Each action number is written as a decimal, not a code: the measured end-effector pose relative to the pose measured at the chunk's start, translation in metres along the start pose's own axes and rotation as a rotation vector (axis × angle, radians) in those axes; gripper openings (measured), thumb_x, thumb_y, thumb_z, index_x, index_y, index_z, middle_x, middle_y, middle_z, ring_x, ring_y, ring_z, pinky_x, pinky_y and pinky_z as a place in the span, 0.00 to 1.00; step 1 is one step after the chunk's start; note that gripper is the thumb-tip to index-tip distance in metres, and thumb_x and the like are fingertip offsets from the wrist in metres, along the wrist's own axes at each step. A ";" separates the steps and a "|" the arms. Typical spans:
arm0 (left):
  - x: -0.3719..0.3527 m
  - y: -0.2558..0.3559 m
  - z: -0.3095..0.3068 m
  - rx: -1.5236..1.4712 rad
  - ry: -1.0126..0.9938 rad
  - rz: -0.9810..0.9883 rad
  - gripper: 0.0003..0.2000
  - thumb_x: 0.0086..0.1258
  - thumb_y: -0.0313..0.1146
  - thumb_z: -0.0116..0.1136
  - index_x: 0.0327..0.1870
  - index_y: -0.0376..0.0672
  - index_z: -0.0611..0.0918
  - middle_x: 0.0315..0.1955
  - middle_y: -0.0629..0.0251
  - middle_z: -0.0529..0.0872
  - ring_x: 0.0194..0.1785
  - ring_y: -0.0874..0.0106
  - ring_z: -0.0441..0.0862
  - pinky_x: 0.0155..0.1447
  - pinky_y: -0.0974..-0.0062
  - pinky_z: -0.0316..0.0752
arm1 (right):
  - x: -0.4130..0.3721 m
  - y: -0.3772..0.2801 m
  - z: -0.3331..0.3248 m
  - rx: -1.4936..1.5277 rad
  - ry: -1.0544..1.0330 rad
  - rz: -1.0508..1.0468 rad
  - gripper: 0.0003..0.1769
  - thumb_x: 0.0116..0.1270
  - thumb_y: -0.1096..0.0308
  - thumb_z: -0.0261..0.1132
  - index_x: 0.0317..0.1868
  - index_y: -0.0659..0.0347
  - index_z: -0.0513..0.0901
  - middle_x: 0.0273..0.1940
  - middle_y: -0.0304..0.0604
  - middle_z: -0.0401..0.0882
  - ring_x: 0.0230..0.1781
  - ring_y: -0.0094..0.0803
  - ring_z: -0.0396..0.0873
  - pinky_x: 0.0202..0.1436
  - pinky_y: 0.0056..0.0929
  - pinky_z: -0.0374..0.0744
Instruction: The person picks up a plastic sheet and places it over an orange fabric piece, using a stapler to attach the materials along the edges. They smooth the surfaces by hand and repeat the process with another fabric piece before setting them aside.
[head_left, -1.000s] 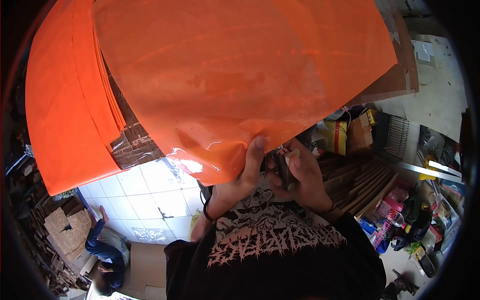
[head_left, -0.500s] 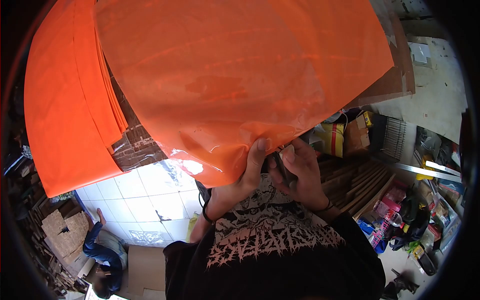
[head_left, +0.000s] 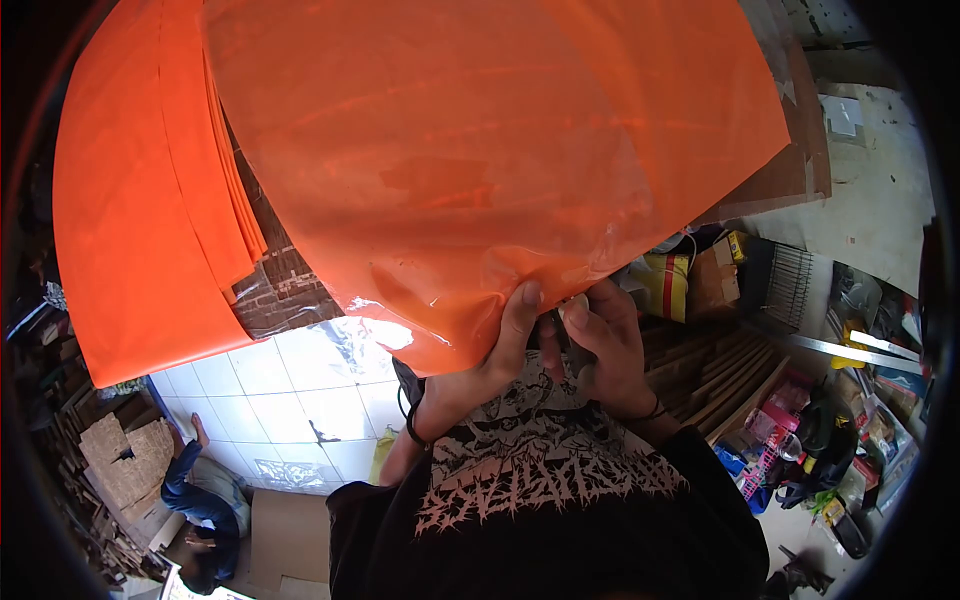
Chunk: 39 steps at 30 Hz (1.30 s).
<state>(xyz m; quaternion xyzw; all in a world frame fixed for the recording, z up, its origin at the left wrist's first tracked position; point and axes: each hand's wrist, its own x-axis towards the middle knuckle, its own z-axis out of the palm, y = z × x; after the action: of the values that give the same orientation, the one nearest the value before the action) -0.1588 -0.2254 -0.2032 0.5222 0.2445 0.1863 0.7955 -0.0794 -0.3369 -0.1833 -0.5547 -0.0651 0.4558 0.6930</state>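
Note:
A large glossy orange sheet (head_left: pixel 480 160) fills the upper middle of the view, wrapped in clear film. My left hand (head_left: pixel 495 350) pinches its lower edge, thumb on top. My right hand (head_left: pixel 600 345) is closed on a small dark tool (head_left: pixel 562 332) right at that same edge, next to my left thumb; the tool's shape is mostly hidden. More orange sheets (head_left: pixel 130 210) lie stacked to the left on a film-wrapped surface.
White tiled floor (head_left: pixel 290 390) lies below. Another person in blue (head_left: pixel 205 500) sits low at the bottom left beside cardboard (head_left: pixel 290 540). Wooden slats (head_left: pixel 720 370), boxes and bags crowd the right side.
Both hands and the sheet's lower edge have shifted slightly up and right; the right hand's fingers have closed in tighter against the edge.

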 end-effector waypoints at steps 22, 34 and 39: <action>-0.003 0.063 -0.010 1.557 0.010 0.508 0.34 0.48 0.41 0.76 0.59 0.43 0.76 0.57 0.59 0.79 0.68 0.60 0.69 0.67 0.50 0.66 | 0.009 -0.016 -0.064 -0.105 0.457 -0.341 0.12 0.72 0.60 0.59 0.41 0.61 0.70 0.34 0.47 0.82 0.21 0.22 0.79 0.12 0.12 0.60; -0.041 0.033 -0.051 0.853 0.482 0.011 0.25 0.71 0.48 0.52 0.23 0.32 0.81 0.13 0.64 0.78 0.18 0.76 0.76 0.24 0.78 0.68 | 0.002 -0.046 -0.086 -0.095 0.355 -0.276 0.12 0.70 0.63 0.61 0.36 0.62 0.71 0.36 0.56 0.85 0.20 0.33 0.84 0.09 0.15 0.61; -0.036 0.015 -0.046 0.452 0.427 -0.088 0.14 0.73 0.38 0.54 0.41 0.32 0.78 0.30 0.56 0.84 0.26 0.73 0.82 0.29 0.78 0.74 | 0.002 -0.086 -0.109 -0.233 0.505 -0.448 0.10 0.68 0.67 0.64 0.39 0.62 0.72 0.29 0.48 0.84 0.17 0.26 0.79 0.13 0.16 0.64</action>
<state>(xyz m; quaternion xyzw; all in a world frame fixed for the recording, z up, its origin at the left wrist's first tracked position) -0.2154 -0.2056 -0.1975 0.6237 0.4637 0.1982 0.5973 0.0349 -0.4098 -0.1535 -0.6972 -0.0631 0.1306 0.7020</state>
